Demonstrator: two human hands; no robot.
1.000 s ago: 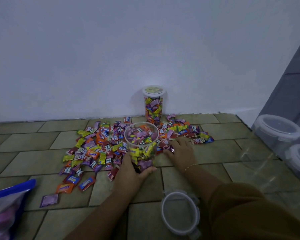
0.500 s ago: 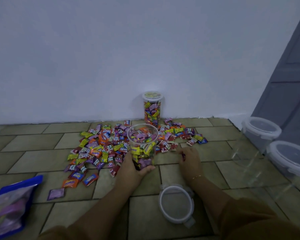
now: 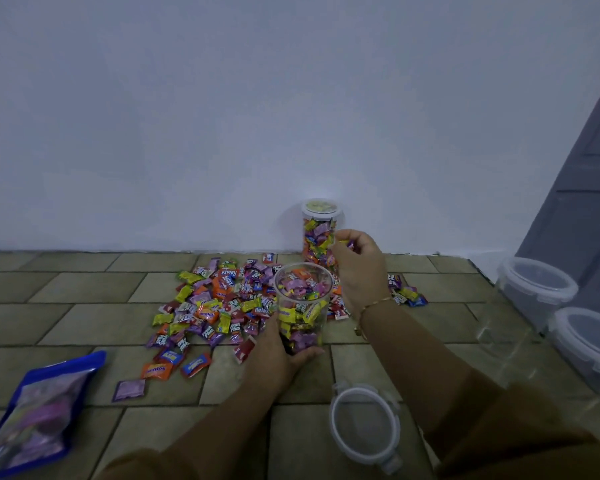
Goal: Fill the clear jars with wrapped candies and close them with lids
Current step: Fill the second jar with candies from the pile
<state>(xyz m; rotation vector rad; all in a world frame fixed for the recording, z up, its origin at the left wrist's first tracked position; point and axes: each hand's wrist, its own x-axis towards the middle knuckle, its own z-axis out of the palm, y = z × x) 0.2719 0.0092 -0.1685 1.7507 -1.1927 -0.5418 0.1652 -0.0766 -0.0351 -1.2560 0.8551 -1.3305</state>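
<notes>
An open clear jar (image 3: 303,299), mostly full of wrapped candies, stands on the tiled floor. My left hand (image 3: 281,355) grips its base. My right hand (image 3: 359,268) is raised just right of the jar's mouth and pinches a few candies (image 3: 349,243) in its fingers. A pile of loose wrapped candies (image 3: 222,303) spreads left of and behind the jar. Against the wall stands a filled jar (image 3: 319,233) with its lid on. A loose lid (image 3: 364,426) lies on the floor near me.
Two empty clear jars with lids, one (image 3: 530,292) nearer the wall and one (image 3: 593,344) closer, stand at the right by a grey door (image 3: 586,161). A blue candy bag (image 3: 39,414) lies at the lower left. A white wall (image 3: 222,116) rises behind.
My right hand picked candies from the pile on the floor and rose with them beside the jar's mouth. My left hand stayed on the jar.
</notes>
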